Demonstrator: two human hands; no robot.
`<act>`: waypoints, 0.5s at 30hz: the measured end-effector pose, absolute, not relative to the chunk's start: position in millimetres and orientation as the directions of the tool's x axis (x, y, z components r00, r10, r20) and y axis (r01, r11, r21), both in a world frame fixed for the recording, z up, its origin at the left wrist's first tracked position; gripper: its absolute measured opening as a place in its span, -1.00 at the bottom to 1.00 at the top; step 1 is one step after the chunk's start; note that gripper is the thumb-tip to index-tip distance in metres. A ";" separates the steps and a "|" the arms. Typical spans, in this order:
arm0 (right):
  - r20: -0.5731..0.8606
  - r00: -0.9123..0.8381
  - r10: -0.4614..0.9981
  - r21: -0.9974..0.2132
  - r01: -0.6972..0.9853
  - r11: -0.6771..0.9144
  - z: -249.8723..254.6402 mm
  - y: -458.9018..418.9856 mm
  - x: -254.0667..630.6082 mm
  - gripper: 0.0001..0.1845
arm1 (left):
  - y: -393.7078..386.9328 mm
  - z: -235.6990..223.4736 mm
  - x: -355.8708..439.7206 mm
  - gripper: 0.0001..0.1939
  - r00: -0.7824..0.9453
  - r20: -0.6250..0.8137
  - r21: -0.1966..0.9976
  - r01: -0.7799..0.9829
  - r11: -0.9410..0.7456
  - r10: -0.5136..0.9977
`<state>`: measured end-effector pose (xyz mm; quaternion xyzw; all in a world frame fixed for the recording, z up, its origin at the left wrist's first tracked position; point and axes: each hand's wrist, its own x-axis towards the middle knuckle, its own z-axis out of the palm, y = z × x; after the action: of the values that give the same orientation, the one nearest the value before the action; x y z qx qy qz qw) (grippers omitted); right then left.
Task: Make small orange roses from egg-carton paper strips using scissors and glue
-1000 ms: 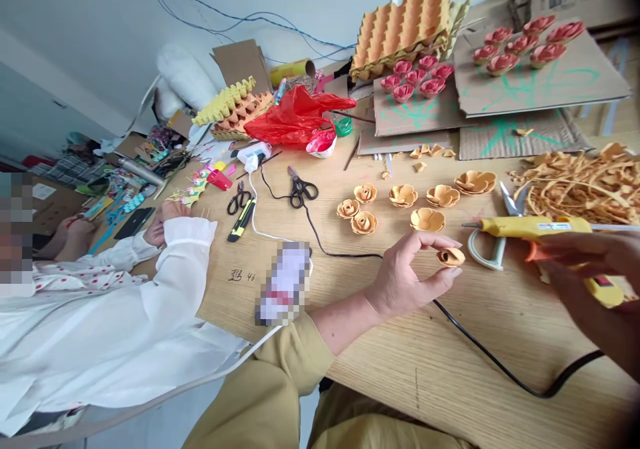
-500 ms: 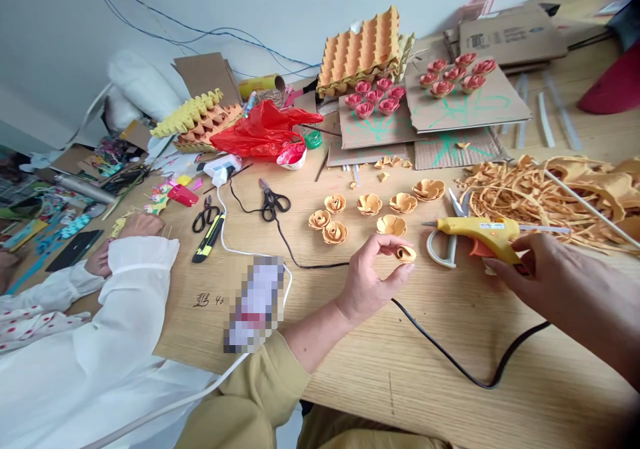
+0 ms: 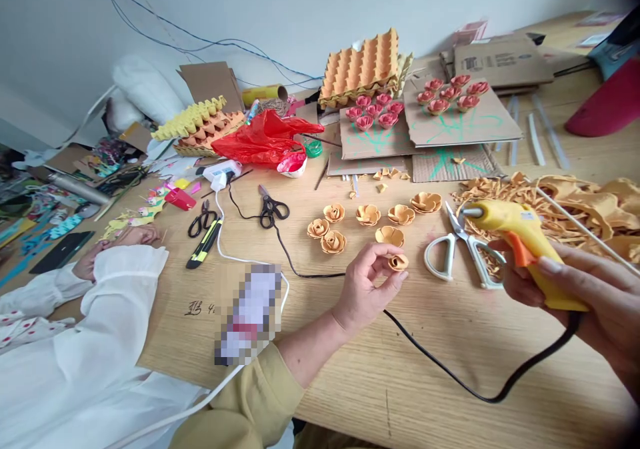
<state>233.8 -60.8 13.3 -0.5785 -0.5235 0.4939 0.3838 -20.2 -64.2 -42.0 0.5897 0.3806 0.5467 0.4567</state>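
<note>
Between the thumb and fingers of my left hand (image 3: 367, 281) is a small rolled orange flower bud (image 3: 399, 262). My right hand (image 3: 570, 282) is wrapped round the handle of a yellow glue gun (image 3: 520, 226), with its nozzle pointing left toward the bud but apart from it. An orange trigger shows beside my fingers. White-handled scissors (image 3: 460, 236) lie spread on the table just left of the glue gun. Beyond my left hand sit several orange petal cups (image 3: 390, 236) and several rolled orange roses (image 3: 333, 242).
Orange scraps (image 3: 500, 189) heap at right. Pink flowers stand on cardboard (image 3: 465, 129) behind. A black cord (image 3: 440, 362) loops across the front. Black scissors (image 3: 273, 208), a yellow cutter (image 3: 205, 244) and a pixelated phone-like object (image 3: 250, 316) lie left. A co-worker's white sleeve (image 3: 125, 276) rests at far left.
My right hand has lifted the glue gun off the table and turned it, uncovering the white-handled scissors. My left hand keeps the bud in nearly the same place. The view has shifted slightly.
</note>
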 end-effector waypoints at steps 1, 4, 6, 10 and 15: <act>-0.214 -0.073 0.974 -0.969 0.142 -0.203 12.2 -61.6 233.2 -0.62 | -64.2 -42.3 -20.1 -0.75 0.117 0.285 0.958 -0.061 -0.279 0.951; -0.288 -0.168 0.943 -0.954 -0.038 -0.299 8.7 -63.7 230.0 -0.65 | -64.2 -42.0 -20.2 -0.73 0.123 0.254 0.967 -0.066 -0.248 0.959; -0.288 -0.199 0.937 -0.946 -0.095 -0.311 7.0 -66.1 226.9 -0.66 | -64.1 -41.4 -20.6 -0.71 0.132 0.245 0.968 -0.090 -0.234 0.961; -0.319 -0.293 0.902 -0.921 -0.130 -0.368 4.7 -71.6 222.9 -0.64 | -63.5 -41.1 -21.3 -0.70 0.147 0.244 0.962 -0.161 -0.220 0.959; -0.336 -0.403 0.851 -0.908 -0.100 -0.406 3.7 -73.4 224.3 -0.61 | -63.0 -43.4 -21.6 -0.72 0.140 0.268 0.950 -0.203 -0.237 0.953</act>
<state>224.3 -73.4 3.7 -0.4343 -0.4325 0.7171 0.3317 -21.6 -63.0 -43.4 0.5516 0.3399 0.5605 0.5157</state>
